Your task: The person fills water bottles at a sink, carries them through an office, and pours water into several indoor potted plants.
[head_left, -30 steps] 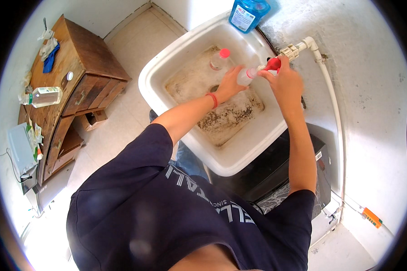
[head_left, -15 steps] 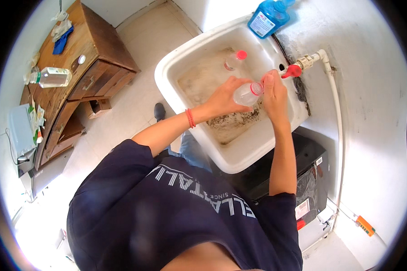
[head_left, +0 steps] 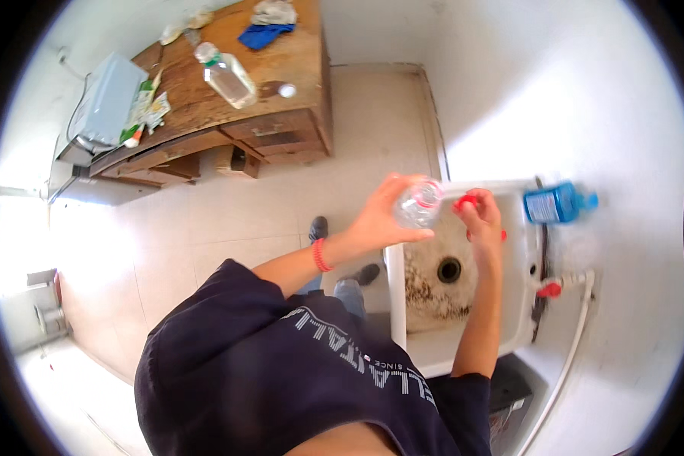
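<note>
My left hand is wrapped round a clear plastic bottle, its uncapped mouth with a red ring tilted toward me. The bottle is above the left rim of a white sink. To the right, my right hand pinches a red bottle cap, apart from the bottle. Beyond that hand, a second red cap shows inside the sink; the bottle under it is mostly hidden by my hand. The sink bottom has dark stains around a drain hole.
A blue soap bottle stands on the sink's right edge, near a red-handled tap. On the far-left wooden desk are a clear bottle with liquid, a white cap and a blue cloth.
The red cap has come off the bottle and is in my right hand. Both hands have moved away from the tap, and my view has swung left toward the desk.
</note>
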The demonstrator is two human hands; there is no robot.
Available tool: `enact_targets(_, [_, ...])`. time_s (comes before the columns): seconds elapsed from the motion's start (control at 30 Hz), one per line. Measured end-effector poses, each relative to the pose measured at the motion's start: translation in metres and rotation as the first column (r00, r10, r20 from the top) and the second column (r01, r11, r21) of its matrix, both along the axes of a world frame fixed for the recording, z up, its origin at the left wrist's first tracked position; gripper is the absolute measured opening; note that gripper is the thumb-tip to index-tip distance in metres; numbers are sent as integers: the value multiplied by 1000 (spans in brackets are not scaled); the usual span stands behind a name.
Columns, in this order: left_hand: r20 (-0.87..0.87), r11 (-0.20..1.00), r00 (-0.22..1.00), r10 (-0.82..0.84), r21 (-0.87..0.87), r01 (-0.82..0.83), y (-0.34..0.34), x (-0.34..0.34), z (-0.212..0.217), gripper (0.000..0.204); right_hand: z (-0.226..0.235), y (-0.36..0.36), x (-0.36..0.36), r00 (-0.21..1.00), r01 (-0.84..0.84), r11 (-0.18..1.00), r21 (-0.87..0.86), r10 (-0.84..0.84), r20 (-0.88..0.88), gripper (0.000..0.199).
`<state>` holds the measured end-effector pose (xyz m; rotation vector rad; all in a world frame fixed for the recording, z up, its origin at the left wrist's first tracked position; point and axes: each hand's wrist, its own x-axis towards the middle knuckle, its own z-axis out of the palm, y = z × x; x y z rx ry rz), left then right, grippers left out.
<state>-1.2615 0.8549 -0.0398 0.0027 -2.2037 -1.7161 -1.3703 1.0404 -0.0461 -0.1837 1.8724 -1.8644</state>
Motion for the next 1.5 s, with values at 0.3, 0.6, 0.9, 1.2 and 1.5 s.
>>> enact_targets(0.3, [17, 717, 717, 697, -45, -696, -247, 67, 0, 65, -111, -316, -25, 907, -202, 979, 24, 196, -372, 25])
enact_targets(0.6, [-19, 503, 526, 850, -267, -822, -428, 102, -15, 54, -145, -491, -62, 461, -106, 863, 494, 483, -745, 29])
enact_targets(0.9, [-48, 520, 548, 835, -259, -814, -492, 73, -57, 52, -152, -493, -62, 455, -35, 850, 526, 482, -749, 36])
enact_targets(1.2, [-18, 507, 530, 848, -266, -820, -482, 53, -67, 54, -93, -391, -35, 679, -217, 925, 313, 374, -632, 30])
enact_targets(1.5, [60, 642, 648, 759, -234, -730, -516, 58, -82, 77, -35, -469, -13, 592, -466, 865, 183, 459, -663, 45])
